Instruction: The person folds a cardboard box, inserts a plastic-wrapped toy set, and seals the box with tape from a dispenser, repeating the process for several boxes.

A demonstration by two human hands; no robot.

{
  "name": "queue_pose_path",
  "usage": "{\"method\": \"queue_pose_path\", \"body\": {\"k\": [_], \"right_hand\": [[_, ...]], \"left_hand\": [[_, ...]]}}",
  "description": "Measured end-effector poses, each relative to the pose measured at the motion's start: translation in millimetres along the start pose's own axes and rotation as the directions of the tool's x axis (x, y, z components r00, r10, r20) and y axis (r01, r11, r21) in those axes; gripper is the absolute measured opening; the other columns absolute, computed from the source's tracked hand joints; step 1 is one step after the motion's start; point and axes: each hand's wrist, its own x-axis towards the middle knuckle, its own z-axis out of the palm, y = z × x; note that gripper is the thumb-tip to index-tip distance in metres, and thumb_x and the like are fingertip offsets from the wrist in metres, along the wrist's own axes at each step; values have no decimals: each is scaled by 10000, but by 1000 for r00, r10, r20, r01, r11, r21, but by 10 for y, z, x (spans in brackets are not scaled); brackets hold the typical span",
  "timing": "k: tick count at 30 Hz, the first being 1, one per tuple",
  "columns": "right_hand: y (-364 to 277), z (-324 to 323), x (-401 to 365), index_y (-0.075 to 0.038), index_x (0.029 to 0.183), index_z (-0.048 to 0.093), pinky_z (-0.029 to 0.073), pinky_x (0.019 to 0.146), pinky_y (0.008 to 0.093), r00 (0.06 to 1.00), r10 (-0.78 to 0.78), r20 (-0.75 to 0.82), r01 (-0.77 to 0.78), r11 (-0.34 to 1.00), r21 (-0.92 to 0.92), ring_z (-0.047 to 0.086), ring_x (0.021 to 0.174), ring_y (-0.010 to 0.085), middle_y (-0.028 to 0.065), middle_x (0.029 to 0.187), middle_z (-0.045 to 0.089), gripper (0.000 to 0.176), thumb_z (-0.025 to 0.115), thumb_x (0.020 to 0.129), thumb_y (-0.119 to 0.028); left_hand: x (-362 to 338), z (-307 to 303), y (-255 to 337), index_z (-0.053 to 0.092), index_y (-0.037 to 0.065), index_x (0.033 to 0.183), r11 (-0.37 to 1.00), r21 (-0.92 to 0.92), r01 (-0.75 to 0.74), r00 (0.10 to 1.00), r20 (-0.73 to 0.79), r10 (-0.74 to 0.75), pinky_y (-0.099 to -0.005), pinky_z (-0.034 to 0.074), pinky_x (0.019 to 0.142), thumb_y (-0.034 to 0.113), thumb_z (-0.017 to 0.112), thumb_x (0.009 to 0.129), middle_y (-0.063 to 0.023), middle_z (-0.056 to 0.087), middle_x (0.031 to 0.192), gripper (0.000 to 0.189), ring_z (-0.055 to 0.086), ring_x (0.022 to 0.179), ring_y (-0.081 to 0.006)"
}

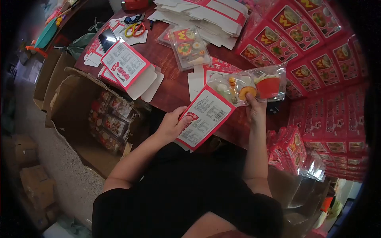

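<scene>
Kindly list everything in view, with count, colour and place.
Held carton: one, white, red, centre
Held pack: one, clear, centre right
Table packs: two, clear, top centre
Other cartons: many, white, red, table
Scissors: count unclear, yellow, orange, table
Phone: one, black, table
Printed boxes: many, red, right
Cardboard boxes: several, brown, left
Table: one, reddish, centre
Container: one, teal, upper left
Shirt: one, black, bottom
Left hand: one, on carton
Right hand: one, on pack
</scene>
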Motion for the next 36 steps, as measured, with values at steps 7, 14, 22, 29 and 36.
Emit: {"method": "queue_pose_path", "body": {"k": [7,14,22,29,36], "right_hand": [[-291,55,-50,-18,1130,506,500,798,315,1000,14,-12,-12,987,161,592,923,190,87,1022,590,429,670,736,27],[-386,32,-68,-25,1234,404,473,819,315,985,105,133,-50,929,-367,574,955,190,92,1055,584,517,632,771,7],[-571,253,231,2,1005,610,395,901,296,974,-78,212,174,858,-483,525,999,159,69,1103,563,244,509,907,-197],[-280,346,91,-38,1116,585,317,982,311,959,-283,-3,239,814,-529,401,1172,200,91,1250,440,392,435,932,-350],[102,-216,285,-35,1082,590,413,869,311,984,-168,-63,48,585,-809,533,971,218,116,1086,538,286,566,855,-207]], "left_hand": [[3,45,-11,490,-36,1116,991,-22,-130,991,-4,130,-278,470,754,199,554,885,-130,630,947,335,608,861,-156],[13,1,70,477,-18,1127,993,91,-79,991,115,69,-281,466,765,206,611,846,-118,620,960,384,601,868,-154],[-13,-2,171,476,-20,1112,996,-82,-26,998,51,30,-273,452,798,186,617,847,-85,605,978,364,565,905,-123],[191,-541,407,491,-20,1122,969,-245,42,906,-399,-141,-248,461,760,224,595,870,-83,592,990,366,561,876,-113],[662,-1879,75,290,-58,1278,991,125,40,652,-755,69,-378,445,878,123,688,762,-218,452,1205,676,495,1096,-298]]}}
